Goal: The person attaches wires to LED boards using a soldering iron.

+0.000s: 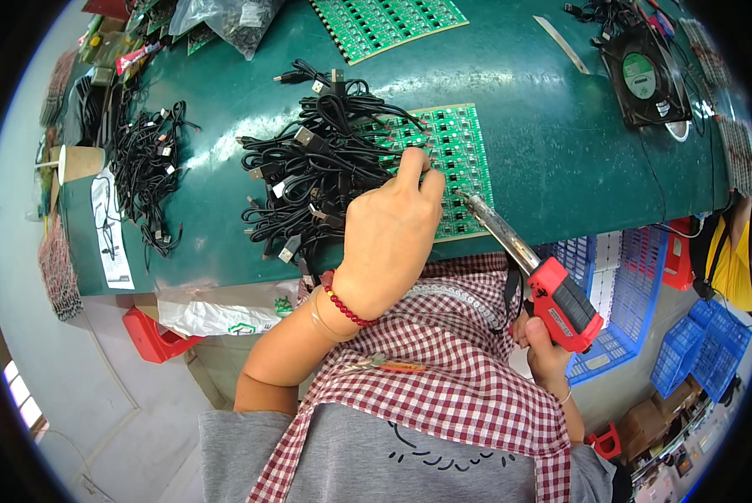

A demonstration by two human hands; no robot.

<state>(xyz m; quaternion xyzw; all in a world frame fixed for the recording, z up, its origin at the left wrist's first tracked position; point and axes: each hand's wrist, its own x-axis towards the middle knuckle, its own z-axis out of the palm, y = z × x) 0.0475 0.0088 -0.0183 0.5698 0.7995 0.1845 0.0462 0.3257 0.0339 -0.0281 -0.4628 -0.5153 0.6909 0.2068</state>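
Red-checked apron [468,369] nearest. My right hand [548,356], fingers wrapped on the red-handled soldering iron [527,264]; left hand [388,235] fingers pinching black cable [326,168] on green circuit panel [456,159], twelve o'clock on the counter [560,142]. Keep the tip steady.

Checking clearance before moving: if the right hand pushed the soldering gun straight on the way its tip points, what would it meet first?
Most likely the green circuit board: the soldering gun in the right hand points up-left at the board's right edge, near the left hand fingertips. Depth is unclear.

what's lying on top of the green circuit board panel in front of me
A tangle of black cables covers the green circuit board panel's left part, and the left hand rests on it. The board beneath them is hidden.
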